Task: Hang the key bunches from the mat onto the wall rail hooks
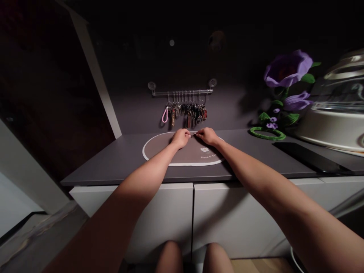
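Note:
My left hand [180, 138] and my right hand [207, 136] meet above the far edge of an oval brown mat [182, 164] with a white rim. Between their fingertips is a small metal object [193, 135], possibly a key or clip. Both hands pinch it, and their fingers hide most of it. Its exact kind is too small to tell. The mat lies on a dark grey countertop [127, 163], and my forearms reach across its front edge.
A wall rail [182, 92] holds several bunches of keys [184, 113] behind the mat. To the right stand artificial purple flowers [287, 69], a green ring [267, 133], a flat black device [309, 157] and a white appliance [332, 129]. White cabinet doors [162, 216] lie below the counter.

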`<state>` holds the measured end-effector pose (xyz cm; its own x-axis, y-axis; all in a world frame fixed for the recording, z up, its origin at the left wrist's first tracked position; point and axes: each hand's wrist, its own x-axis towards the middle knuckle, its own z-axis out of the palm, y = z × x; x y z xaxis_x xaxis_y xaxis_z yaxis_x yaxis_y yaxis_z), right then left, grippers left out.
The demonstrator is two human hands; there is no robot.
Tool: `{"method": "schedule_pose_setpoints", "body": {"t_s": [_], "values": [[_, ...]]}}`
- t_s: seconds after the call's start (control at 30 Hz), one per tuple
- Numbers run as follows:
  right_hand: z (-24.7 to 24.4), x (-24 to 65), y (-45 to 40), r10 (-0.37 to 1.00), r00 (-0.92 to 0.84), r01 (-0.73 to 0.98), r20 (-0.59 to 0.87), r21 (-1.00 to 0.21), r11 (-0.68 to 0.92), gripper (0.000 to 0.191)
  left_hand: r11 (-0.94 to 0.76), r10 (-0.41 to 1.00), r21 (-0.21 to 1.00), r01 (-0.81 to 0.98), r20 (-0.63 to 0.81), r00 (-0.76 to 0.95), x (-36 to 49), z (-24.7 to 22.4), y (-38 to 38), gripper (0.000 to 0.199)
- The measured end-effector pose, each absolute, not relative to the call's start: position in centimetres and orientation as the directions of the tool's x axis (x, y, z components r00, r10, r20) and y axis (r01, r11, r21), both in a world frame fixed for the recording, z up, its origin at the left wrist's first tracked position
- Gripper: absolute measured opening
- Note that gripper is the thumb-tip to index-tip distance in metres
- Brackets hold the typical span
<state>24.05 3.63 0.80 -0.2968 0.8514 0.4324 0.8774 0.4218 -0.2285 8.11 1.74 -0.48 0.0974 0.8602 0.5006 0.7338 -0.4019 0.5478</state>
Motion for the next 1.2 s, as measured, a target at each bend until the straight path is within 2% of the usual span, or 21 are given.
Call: {"method": "schedule_pose_setpoints", "body": {"t_s": [0.5, 0.77, 1.0, 1.2], "values": [[2.5, 23.0, 1.5, 0.774, -0.327, 0.772, 0.543, -0.319, 0.55, 0.022, -0.454, 0.8, 0.533, 0.714, 0.597, 0.063, 8.0, 0.1, 1.7, 0.016], [3.1, 22.6, 0.6, 0.728, -0.285, 0.714, 0.623, -0.369, 0.595, 0.024, -0.5, 0.724, 0.453, 0.739, 0.686, 0.069, 7.8, 1.0, 1.0, 0.01], [2.9, 22.6, 0.6, 0.723, -0.202, 0.656, 0.661, -0.457, 0.601, 0.023, -0.496, 0.705, 0.399, 0.772, 0.704, 0.089, 7.7, 1.5, 0.6, 0.012], [2.8, 22.4, 0.6, 0.802, -0.153, 0.57, 0.578, -0.611, 0.549, 0.022, -0.498, 0.69, 0.375, 0.782, 0.717, 0.095, 7.5, 1.9, 0.4, 0.012]]}}
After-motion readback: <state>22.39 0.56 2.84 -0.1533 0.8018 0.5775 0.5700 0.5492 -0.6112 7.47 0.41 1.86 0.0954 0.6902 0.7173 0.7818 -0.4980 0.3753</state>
